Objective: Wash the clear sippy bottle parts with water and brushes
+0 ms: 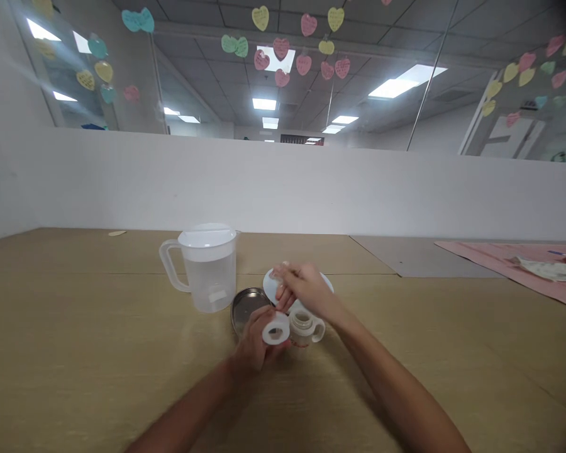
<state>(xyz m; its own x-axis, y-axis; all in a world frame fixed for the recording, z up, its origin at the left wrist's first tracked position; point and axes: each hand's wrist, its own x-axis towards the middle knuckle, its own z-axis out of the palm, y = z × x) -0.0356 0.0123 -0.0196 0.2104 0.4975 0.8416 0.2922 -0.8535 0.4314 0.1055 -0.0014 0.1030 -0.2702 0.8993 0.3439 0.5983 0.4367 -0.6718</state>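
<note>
My left hand (pixel 253 338) is closed around a white round cap (pixel 266 335) with a wide hole in its middle, tilted towards me. Right beside it stands a small clear cup (pixel 302 336) with a handle on its right and an open, threaded mouth. My right hand (pixel 306 286) is bent over just behind the cap, its fingers curled together; whatever they hold is too small and blurred to name. Beneath that hand lies a white plate (pixel 327 281), partly covered. A round metal dish (pixel 245 305) sits behind my left hand, which hides its near edge.
A translucent lidded pitcher (pixel 210 277) with liquid in it stands left of the metal dish, handle to the left. At the far right a pink cloth (pixel 481 258) bears a whitish cloth (pixel 551 270). A white wall (pixel 283 189) closes off the table's back.
</note>
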